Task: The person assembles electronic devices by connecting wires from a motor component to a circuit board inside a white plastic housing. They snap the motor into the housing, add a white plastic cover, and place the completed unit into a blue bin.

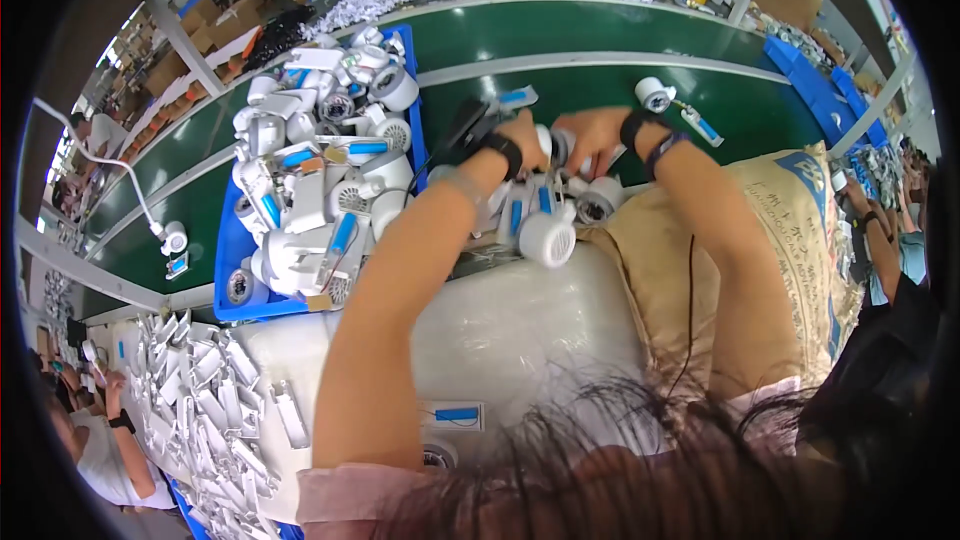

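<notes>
Your left hand (527, 143) and right hand (594, 135) meet with curled fingers at a rounded white-and-grey part (562, 147), largely covered by them, so I cannot tell how far either is closed or what it grips. The part sits between your hands over the green work surface (590, 85), just beyond a white grille-ended housing (546, 240); its lower edge is indistinct.

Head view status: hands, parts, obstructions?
Left hand, right hand close together; grip unclear. White vented housing just nearer the wearer. Heaped blue crate on the left; hair across lower view.
</notes>
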{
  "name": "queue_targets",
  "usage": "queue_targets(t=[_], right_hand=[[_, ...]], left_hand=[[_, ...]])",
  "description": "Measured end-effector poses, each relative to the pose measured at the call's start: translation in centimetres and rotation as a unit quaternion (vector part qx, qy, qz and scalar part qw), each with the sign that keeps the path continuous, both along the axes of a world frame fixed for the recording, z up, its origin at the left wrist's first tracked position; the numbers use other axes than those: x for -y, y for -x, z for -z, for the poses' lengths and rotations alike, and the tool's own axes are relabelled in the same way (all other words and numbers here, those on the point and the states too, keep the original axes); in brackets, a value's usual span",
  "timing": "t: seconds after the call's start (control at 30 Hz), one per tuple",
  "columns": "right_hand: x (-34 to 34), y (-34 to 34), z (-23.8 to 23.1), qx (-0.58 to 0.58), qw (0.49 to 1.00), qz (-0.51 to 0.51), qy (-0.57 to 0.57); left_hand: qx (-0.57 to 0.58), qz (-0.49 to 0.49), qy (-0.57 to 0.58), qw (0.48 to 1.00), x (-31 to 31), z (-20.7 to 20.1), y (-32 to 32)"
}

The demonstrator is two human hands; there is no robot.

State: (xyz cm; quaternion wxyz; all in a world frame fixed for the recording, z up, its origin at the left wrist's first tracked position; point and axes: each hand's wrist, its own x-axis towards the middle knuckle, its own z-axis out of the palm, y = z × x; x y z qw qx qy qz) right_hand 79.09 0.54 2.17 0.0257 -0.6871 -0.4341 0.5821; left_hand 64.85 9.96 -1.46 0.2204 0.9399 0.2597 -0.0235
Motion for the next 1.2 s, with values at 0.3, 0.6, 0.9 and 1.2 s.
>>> queue_targets(t=[0.3, 0.6, 0.9, 1.2], right_hand=[[10.6, 12.2, -5.1, 0.046, 0.903, -0.144, -0.402], [17.1, 20.9, -6.6, -0.086, 0.907, -0.284, -0.299], [5.3, -4.4, -4.0, 0.386, 0.798, 0.012, -0.462], [0.6, -14.0, 4.2, 0.519, 0.813, 0.172, -0.198]], left_hand=[[-0.005, 0.098, 0.065, 0.993, 12.9, -7.6, 17.9], [-0.119, 0.249, 0.205, 0.939, 17.9, -10.9, 29.2], [0.163, 0.201, 0.051, 0.965, 11.0, -8.8, 22.6], [0.129, 0.034, -0.115, 0.984, 9.3, 1.0, 8.3]])
